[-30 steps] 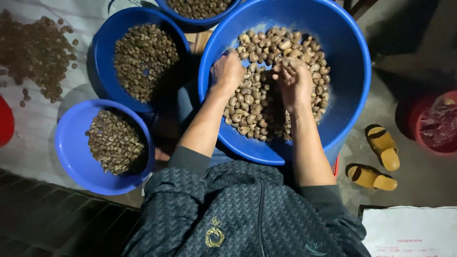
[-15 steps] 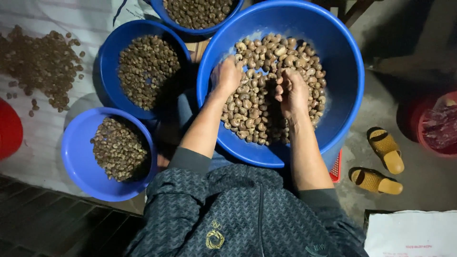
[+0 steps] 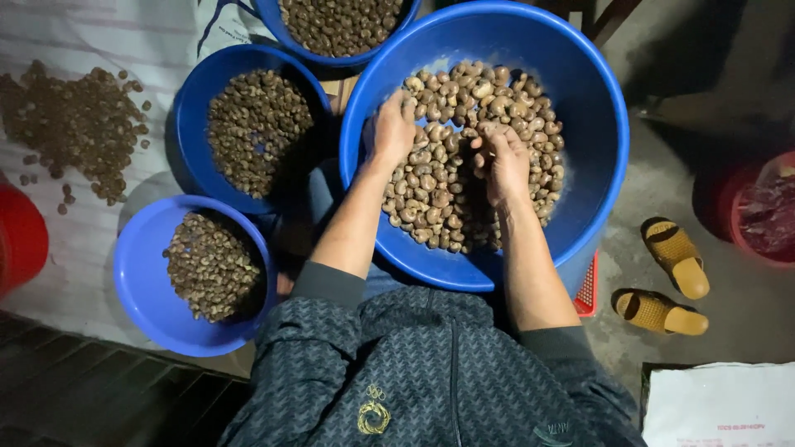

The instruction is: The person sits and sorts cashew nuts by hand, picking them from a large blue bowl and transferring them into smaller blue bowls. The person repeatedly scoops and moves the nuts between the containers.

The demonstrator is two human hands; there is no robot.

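Blue large basin (image 3: 596, 165): nuts (image 3: 439, 199) largely unsorted | left hand (image 3: 392, 132) spread flat on them | right hand (image 3: 503, 161) pinching few | three smaller basins (image 3: 141, 281) part-filled

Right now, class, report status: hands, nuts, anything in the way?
Left hand and right hand both down in the nuts. Nuts fill the big blue tub. Nothing blocking either hand.
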